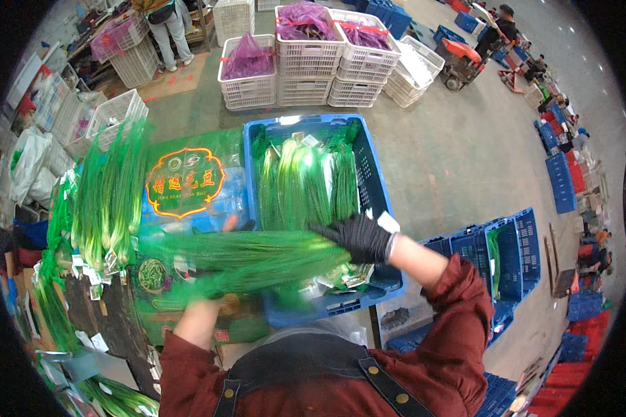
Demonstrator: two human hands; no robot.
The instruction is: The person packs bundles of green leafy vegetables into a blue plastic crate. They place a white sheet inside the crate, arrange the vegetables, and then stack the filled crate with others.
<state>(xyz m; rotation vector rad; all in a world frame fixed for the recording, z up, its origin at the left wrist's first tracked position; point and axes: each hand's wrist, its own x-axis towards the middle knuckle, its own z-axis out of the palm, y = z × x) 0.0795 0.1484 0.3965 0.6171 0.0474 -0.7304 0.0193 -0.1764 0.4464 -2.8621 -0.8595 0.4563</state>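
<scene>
A bundle of green onions in green netting [261,260] lies sideways across both my hands above the near left part of a blue plastic crate [378,172]. My right hand [357,238], in a black glove, grips the pale root end. Beneath the leafy end, my left hand [230,223] supports the bundle; netting covers most of it and a bare fingertip shows at the far side. Inside the crate, more netted green onions [297,182] lie lengthwise, with white tags at their ends. The held bundle is blurred.
Left of the crate is a green printed carton surface [193,143]. More netted onions [107,208] with tags lie farther left. White crates holding purple net bags [248,60] stand beyond. Blue crates [508,260] are at right, a red pallet truck [459,52] behind. A person [167,31] stands far left.
</scene>
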